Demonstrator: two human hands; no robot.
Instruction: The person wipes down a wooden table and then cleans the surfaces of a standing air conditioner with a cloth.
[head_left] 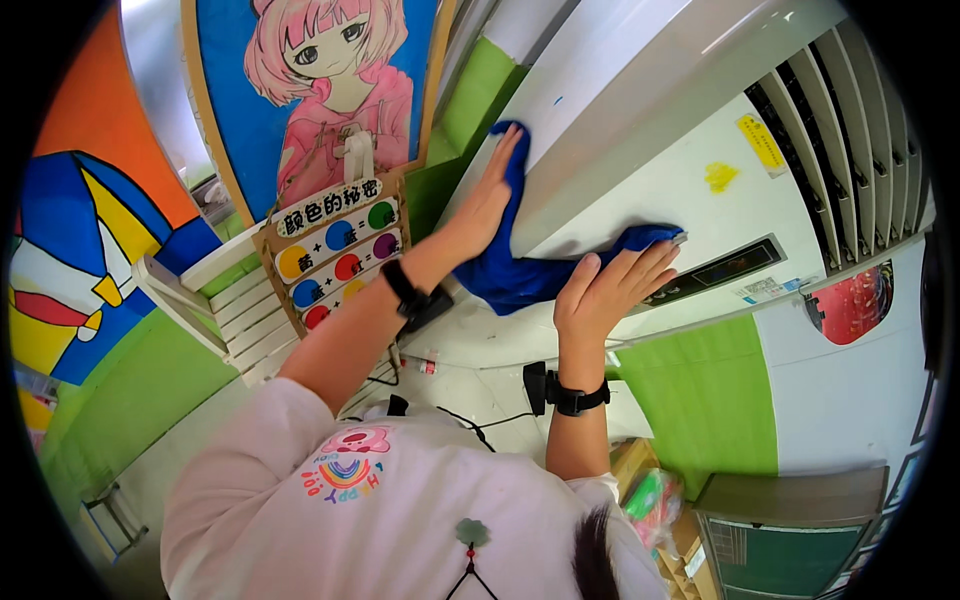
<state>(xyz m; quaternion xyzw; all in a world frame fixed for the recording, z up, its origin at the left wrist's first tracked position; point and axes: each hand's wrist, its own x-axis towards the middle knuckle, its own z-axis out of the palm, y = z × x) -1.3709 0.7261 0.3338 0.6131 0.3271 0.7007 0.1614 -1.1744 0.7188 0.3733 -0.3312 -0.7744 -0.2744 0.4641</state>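
Observation:
A blue cloth (520,283) is spread over the front and the edge of a tall white floor-standing air conditioner (650,170). My left hand (484,208) lies along the cloth's left part, fingers straight and together, pressing it against the unit's edge. On the right, my right hand (606,292) rests flat with its fingers stretched over the cloth's other end, close to the dark display strip (715,273). Neither hand curls around the cloth. Folds of it sag between the two hands.
Slatted vents (845,130) open at the unit's upper right. To the left, a white slatted bench (245,305) stands beside a board with coloured dots (345,250) and a framed cartoon picture (345,100). A wooden shelf (690,540) holds a plastic-wrapped bundle (655,505) at the lower right.

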